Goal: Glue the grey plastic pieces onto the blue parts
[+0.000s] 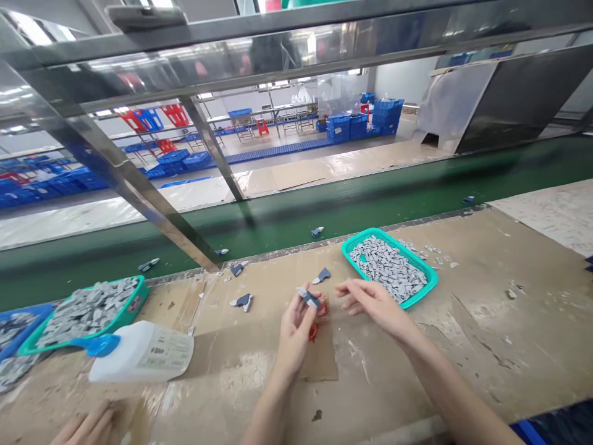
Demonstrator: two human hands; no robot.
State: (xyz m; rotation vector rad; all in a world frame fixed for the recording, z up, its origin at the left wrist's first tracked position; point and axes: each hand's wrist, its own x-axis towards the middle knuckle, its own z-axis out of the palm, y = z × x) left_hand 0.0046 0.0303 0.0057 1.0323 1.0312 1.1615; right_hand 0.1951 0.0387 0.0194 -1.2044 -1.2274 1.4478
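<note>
Pinching a small grey-blue plastic piece [309, 299] between thumb and fingertips, the left hand [296, 334] is narrowly closed and holds it up where it can be seen closely, just above a scrap of brown cardboard [319, 364] that seems laid there to spare the worn bench. The right hand [375, 303] hovers beside it, fingers loosely spread and holding nothing, near a teal tray [370, 235] heaped with rough grey pieces and placed within easy reach. Something red [313, 332], its shape unclear, lies beneath the left hand. Loose pieces [241, 301] dot the tan bench [486, 321]. Farther left, a second teal tray [135, 296] sits by a white plastic bottle [143, 352] lying on its side, its blue nozzle toward the tray, while a co-worker's hand [88, 426] rests at the near left edge. Beyond, a green conveyor belt [296, 216] runs under a steel frame [213, 148], with blue crates [340, 127] far off.
</note>
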